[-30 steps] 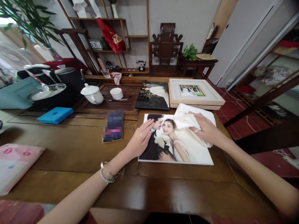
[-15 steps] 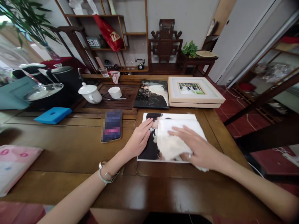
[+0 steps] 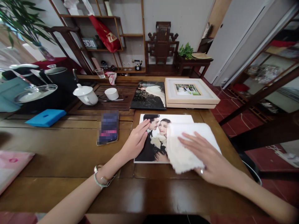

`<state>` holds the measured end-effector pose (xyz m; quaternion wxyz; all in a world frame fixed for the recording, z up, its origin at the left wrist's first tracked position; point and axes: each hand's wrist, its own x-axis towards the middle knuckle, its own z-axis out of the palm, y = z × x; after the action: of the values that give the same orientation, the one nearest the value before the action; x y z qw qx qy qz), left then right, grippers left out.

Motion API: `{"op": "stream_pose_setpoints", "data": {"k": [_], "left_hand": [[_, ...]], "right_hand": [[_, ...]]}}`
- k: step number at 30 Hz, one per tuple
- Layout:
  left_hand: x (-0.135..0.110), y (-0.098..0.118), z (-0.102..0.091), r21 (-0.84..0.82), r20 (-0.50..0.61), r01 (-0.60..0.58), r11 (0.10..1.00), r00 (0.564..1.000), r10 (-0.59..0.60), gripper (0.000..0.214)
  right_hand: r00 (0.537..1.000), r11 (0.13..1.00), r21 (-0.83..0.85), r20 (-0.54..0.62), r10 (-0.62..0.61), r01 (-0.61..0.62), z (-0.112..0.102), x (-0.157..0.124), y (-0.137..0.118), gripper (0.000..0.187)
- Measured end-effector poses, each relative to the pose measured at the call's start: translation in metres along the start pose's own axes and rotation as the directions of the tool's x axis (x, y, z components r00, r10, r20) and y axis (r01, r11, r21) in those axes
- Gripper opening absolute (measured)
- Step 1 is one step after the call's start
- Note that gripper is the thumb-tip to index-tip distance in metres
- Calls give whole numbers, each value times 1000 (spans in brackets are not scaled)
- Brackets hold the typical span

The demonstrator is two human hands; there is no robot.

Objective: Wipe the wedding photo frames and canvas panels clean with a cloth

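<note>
Fingers (image 3: pixel 141 127) of the left hand (image 3: pixel 134 143): extended, close together, rested flat on the left side of the photo panel (image 3: pixel 159 142); nothing was gripped. Right hand (image 3: pixel 213 162): fingers lay slightly spread on a white cloth (image 3: pixel 179 156), which covered much of the panel's right part. Panel: lay face up on the wooden table (image 3: pixel 77 149). Step in hand, as judged: wiping. Next move probably called for light, even pressure, the left hand bracing.

Resting right hand (image 3: pixel 206 157) on fluffy white cloth (image 3: pixel 181 152) partly covering rectangular white-edged portrait (image 3: pixel 155 140). Touching portrait's left side with left hand (image 3: pixel 134 141).
</note>
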<state>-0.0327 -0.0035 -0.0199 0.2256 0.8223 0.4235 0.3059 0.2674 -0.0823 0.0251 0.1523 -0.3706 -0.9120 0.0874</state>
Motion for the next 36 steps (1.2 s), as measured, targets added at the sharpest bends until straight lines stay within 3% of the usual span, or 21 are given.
{"op": "stream_pose_setpoints", "data": {"k": [3,6,11,14,16,20,23,25,28,32,36], "left_hand": [[0,0,0,-6,1,7,1000,1000,-7,46],[0,-1,0,-9,3,10,1000,1000,-10,46],[0,-1,-1,-8,-11,-12,1000,1000,12,46],[0,0,-1,-6,-11,-3,1000,1000,3,46],[1,1,-1,-1,-2,17,1000,1000,-17,45],[1,2,-2,-1,5,16,1000,1000,-16,47],[1,1,-1,-6,-1,5,1000,1000,-5,46],[1,0,0,-3,-4,2,1000,1000,-2,46],[1,-1,0,4,-3,-1,1000,1000,1,45],[1,0,-1,14,8,7,1000,1000,-7,46],[1,1,-2,21,5,12,1000,1000,-13,46]], "right_hand": [[985,989,77,113,-131,122,0,-7,-26,78],[979,984,122,139,-148,131,-1,2,-22,76],[998,995,82,-15,60,-58,0,40,36,62],[976,984,43,-125,176,-172,-1,56,71,51],[960,976,31,-172,219,-217,-1,56,80,49],[973,986,-42,-170,154,-163,4,32,54,62],[999,999,-38,-33,-14,13,5,10,9,75],[989,992,36,80,-121,118,3,4,-15,79],[970,979,141,171,-170,147,-1,11,-25,81],[998,994,109,57,-20,14,-2,37,17,71],[988,991,23,-80,133,-131,-3,59,75,58]]}}
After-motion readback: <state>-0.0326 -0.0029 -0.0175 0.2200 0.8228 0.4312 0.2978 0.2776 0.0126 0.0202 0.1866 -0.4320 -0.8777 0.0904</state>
